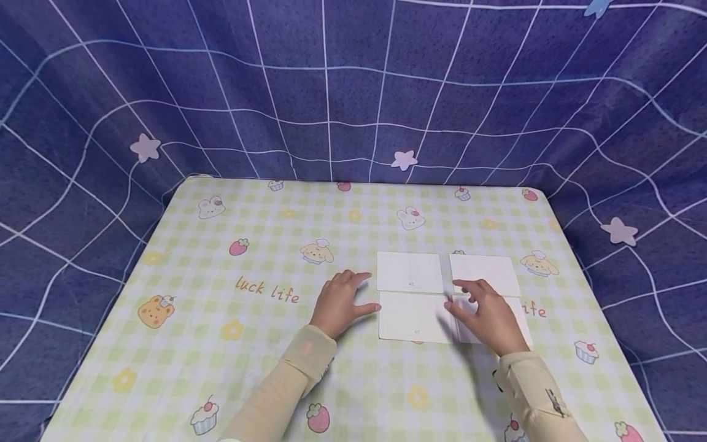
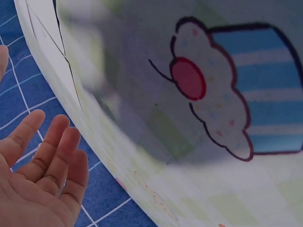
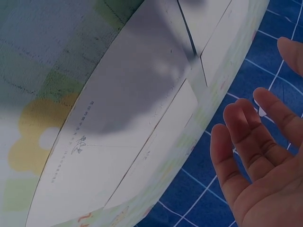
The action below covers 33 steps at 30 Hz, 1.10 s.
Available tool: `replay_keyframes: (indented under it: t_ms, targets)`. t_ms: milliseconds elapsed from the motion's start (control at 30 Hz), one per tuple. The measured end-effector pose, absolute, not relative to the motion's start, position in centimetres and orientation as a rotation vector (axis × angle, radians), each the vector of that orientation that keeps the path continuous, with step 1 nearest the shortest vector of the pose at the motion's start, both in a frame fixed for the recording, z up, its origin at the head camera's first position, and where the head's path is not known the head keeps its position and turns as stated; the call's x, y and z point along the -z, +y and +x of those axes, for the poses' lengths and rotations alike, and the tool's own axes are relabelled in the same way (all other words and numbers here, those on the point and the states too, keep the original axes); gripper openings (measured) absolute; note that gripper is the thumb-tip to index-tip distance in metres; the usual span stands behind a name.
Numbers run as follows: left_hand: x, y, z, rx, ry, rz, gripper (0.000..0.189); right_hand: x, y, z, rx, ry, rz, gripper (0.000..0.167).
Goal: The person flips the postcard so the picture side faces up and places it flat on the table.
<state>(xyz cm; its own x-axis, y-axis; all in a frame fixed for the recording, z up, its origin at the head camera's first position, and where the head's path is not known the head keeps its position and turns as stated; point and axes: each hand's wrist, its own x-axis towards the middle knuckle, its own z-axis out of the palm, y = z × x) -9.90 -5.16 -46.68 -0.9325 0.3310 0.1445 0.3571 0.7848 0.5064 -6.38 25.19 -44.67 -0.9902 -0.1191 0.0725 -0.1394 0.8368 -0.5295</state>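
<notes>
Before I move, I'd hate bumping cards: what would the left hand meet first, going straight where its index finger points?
Probably the back left card, at its left edge; how high the left hand sits is unclear.

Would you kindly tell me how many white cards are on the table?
4: far-left card, far-right card, near-left card, near-right card, partly behind the right hand. Any stacked beneath would be hidden.

Four blank-looking white rectangular cards lie flat on the tabletop [image 1: 359, 374], two by two. The far left card [image 1: 409, 270] and near left card [image 1: 417, 317] each bear a small grey mark by the near edge. A clear gap parts the far left card from the far right card [image 1: 485, 267]; the near right card [image 1: 468, 334], partly hidden, sits just beside the near left one.
</notes>
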Motion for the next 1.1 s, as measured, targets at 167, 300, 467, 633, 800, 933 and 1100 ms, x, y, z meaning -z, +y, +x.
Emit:
replay_keyframes:
  t_ms: [167, 300, 467, 633, 800, 933, 1100]
  targets:
    - [46.77, -5.01, -9.80, 0.863, -2.948, -0.557, 0.068, 44.59, 25.18, -6.21, -0.864, -2.987, 0.224, 0.052]
    - [46.87, -4.89, -9.74, 0.872, -2.958, -0.551, 0.068, 44.72, 25.22, -6.21, -0.870, -3.001, 0.220, 0.053]
    - [46.97, -4.72, -9.59, 0.878, -2.973, -0.561, 0.070, 44.99, 25.28, -6.25, -0.864, -3.027, 0.219, 0.054]
    - [47.17, -4.58, -9.50, 0.876, -2.997, -0.572, 0.069, 45.03, 25.23, -6.21, -0.865, -3.043, 0.217, 0.054]
    - [47.11, -4.50, -9.47, 0.881, -3.022, -0.562, 0.069, 44.90, 25.07, -6.14, -0.865, -3.053, 0.196, 0.054]
    - [47.13, -4.47, -9.45, 0.863, -3.031, -0.566, 0.069, 44.92, 25.07, -6.13, -0.860, -3.054, 0.198, 0.053]
    - [47.14, -4.44, -9.43, 0.842, -3.030, -0.584, 0.069, 45.13, 25.12, -6.14, -0.853, -3.053, 0.205, 0.053]
